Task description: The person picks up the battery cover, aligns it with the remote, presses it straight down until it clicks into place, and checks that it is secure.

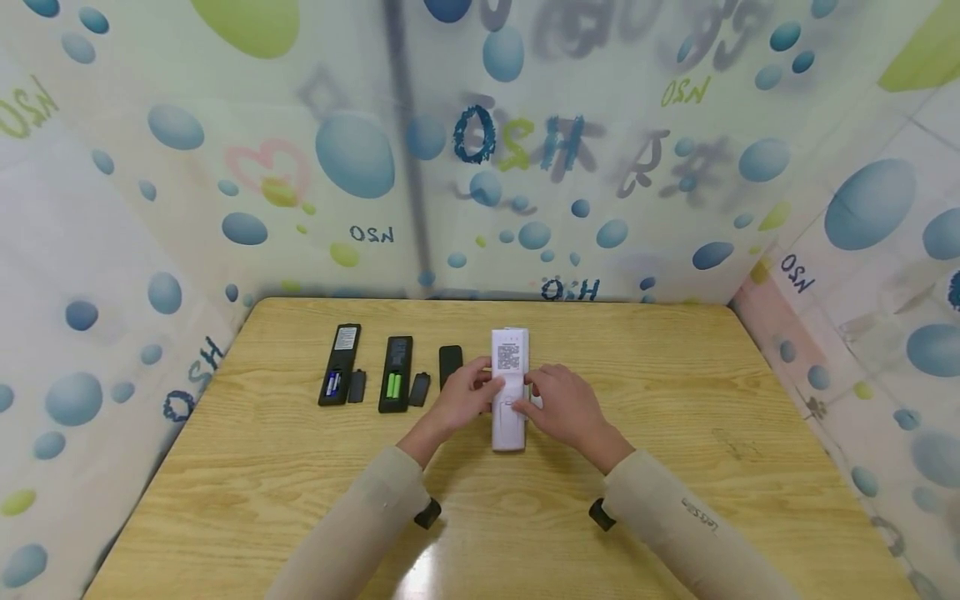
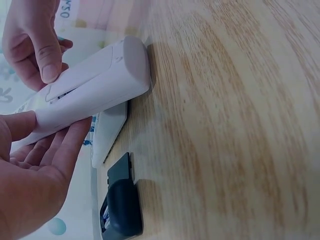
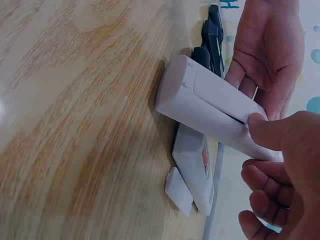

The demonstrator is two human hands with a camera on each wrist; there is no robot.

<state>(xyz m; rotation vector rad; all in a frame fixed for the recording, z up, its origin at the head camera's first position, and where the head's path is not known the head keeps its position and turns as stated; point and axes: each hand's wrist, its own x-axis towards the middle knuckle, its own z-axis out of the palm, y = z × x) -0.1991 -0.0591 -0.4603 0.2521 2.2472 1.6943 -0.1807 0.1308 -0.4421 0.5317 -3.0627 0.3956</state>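
Note:
A white remote control (image 1: 510,417) is held back side up above the table, its label facing me. My left hand (image 1: 467,396) grips it from the left, with the thumb on the back and the fingers under its side. On the right, my right hand (image 1: 564,404) has its thumb at the end of the battery cover (image 3: 220,96). That cover stands slightly lifted, leaving a dark gap along one edge in both wrist views. Beneath and beyond the held remote lies another white remote (image 3: 192,157), next to a loose white cover (image 3: 178,192).
To the left lie a black remote with blue batteries (image 1: 339,367), a black remote with green batteries (image 1: 395,371), and their detached covers (image 1: 357,386). A third black remote (image 1: 450,362) is partly hidden by my left hand. A patterned curtain (image 1: 480,250) stands behind the wooden table (image 1: 675,517).

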